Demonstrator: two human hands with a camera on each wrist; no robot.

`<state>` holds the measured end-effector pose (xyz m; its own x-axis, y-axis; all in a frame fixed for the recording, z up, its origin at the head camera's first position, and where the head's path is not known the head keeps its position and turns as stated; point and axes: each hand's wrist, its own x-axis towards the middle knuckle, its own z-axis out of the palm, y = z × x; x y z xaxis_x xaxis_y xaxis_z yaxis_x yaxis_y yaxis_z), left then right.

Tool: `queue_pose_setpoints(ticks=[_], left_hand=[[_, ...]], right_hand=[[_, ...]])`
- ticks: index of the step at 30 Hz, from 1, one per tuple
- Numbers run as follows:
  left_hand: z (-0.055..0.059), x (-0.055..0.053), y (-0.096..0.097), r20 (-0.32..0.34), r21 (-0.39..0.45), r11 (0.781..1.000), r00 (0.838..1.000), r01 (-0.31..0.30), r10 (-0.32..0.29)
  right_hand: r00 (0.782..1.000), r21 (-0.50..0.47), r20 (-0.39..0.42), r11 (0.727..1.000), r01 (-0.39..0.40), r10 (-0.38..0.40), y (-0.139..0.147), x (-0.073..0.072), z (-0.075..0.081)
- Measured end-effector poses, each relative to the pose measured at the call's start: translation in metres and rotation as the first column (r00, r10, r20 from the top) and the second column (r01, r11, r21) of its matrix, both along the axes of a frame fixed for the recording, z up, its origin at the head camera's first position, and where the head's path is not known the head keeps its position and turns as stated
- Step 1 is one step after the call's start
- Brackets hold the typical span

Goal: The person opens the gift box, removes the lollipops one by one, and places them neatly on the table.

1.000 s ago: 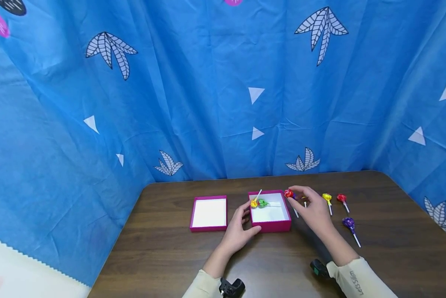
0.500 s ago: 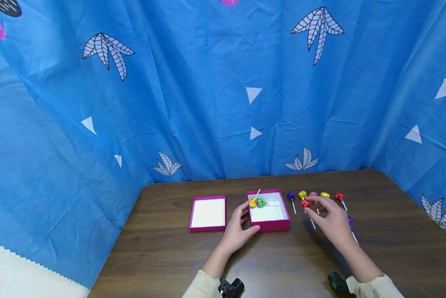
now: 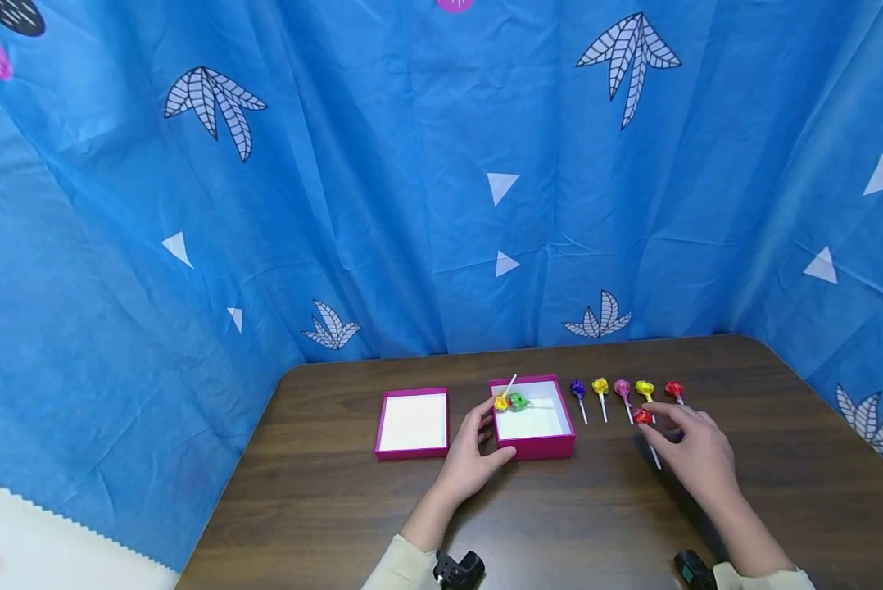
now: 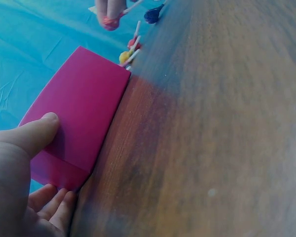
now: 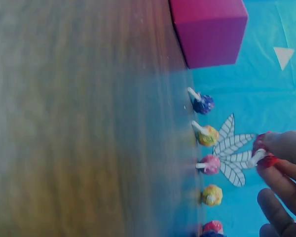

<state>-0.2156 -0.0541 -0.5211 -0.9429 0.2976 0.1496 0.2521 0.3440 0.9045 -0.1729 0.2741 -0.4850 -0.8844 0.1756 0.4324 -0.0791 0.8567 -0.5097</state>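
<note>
My left hand (image 3: 471, 463) grips the near left corner of an open magenta box (image 3: 545, 447), thumb on the front wall (image 4: 79, 103) and fingers around the side. Inside the box lie a yellow lollipop (image 3: 501, 402), its stick leaning over the back rim, and a green lollipop (image 3: 518, 401). Right of the box, my right hand (image 3: 695, 455) pinches a red lollipop (image 3: 642, 417) by its wrapped head between thumb and fingers, above the table. Its white stick (image 5: 257, 158) points down toward me. In the head view that hand hides most of a purple lollipop beneath it.
A row of lollipops stretches right of the box: dark blue (image 3: 577, 389), yellow (image 3: 599, 386), pink (image 3: 622, 388), another yellow (image 3: 645, 390) and another red (image 3: 674, 389). Left of the box lies its white-lined lid (image 3: 414, 422). A blue patterned curtain (image 3: 427, 180) hangs behind the brown table (image 3: 323, 508).
My right hand has carried the red lollipop rightward, from beside the box's right edge to in front of the row's right half. The left hand has stayed on the box.
</note>
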Motion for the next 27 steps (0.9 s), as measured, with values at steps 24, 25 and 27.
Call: queue_pose_setpoints(ticks=[24, 25, 27], left_hand=[[0.001, 0.000, -0.001, -0.005, -0.008, 1.000, 1.000, 0.009, -0.009], [0.001, 0.000, -0.001, -0.005, -0.008, 1.000, 1.000, 0.011, -0.011], [0.001, 0.000, -0.001, -0.004, -0.005, 1.000, 1.000, 0.012, -0.012]], right_hand=[[0.989, 0.111, 0.144, 0.994, 0.012, -0.028, 0.010, 0.000, -0.013], [0.988, 0.110, 0.153, 0.994, 0.011, -0.028, 0.010, 0.000, -0.012], [0.984, 0.109, 0.173, 0.994, 0.012, -0.031, 0.011, -0.001, -0.012]])
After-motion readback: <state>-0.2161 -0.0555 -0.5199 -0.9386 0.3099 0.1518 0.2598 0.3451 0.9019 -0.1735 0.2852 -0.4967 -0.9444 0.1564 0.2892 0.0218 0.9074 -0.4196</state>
